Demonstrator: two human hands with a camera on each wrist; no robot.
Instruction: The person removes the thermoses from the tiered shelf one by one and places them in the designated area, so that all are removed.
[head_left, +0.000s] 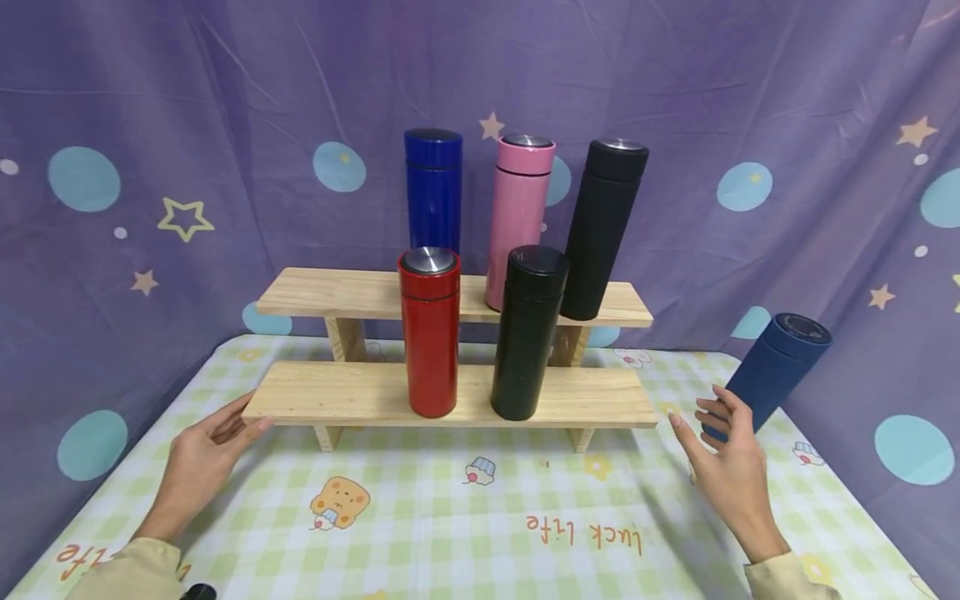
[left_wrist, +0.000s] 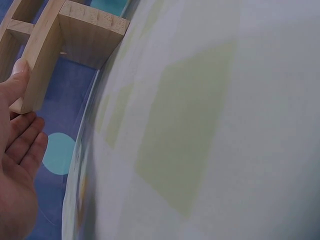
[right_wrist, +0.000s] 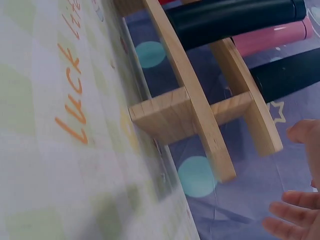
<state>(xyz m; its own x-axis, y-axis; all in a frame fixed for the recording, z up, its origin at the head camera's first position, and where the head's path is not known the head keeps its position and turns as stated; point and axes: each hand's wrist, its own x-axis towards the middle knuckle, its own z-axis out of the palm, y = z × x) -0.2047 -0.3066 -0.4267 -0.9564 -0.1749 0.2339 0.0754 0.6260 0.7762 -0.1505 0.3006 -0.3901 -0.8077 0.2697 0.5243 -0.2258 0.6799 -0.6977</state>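
My left hand (head_left: 201, 462) holds the left end of a two-tier wooden display rack (head_left: 330, 392); in the left wrist view its thumb (left_wrist: 19, 75) lies on the board, with the index finger partly hidden behind the end. My right hand (head_left: 727, 475) is spread at the right, apart from the rack and holding nothing. Just behind it a navy thermos bottle (head_left: 776, 367) stands on the table, partly covered by the fingers. On the lower tier stand a red thermos (head_left: 430, 342) and a glossy black thermos (head_left: 528, 342). The upper tier carries blue (head_left: 435, 196), pink (head_left: 517, 221) and matte black (head_left: 606, 229) ones.
A green-and-white checked cloth (head_left: 420, 533) with printed cartoons and lettering covers the table. Behind it hangs a purple curtain (head_left: 247, 108) with stars and dots. A small dark object (head_left: 198, 592) shows at the bottom edge near the left sleeve.
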